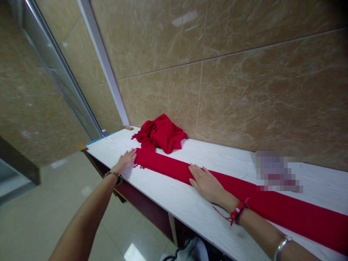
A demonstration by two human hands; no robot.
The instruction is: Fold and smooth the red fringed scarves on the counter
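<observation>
A red scarf (239, 185) lies in a long flat strip along the white tabletop, with fringe at its left end. At that end, the fingers of my left hand (127, 159) rest stretched out against the cloth's edge. My right hand (205, 183) lies flat on the middle of the strip, palm down with fingers extended. Behind the left end sits a crumpled heap of red fringed cloth (165, 132), close against the strip; whether the two are joined I cannot tell. Neither hand grips anything.
The long white table (160, 195) runs along a tan marble-patterned wall (163, 87). A blurred-out flat item (277, 172) lies near the wall at right. Small brown pieces sit at the table's far left end. Tiled floor (67, 203) shows at lower left.
</observation>
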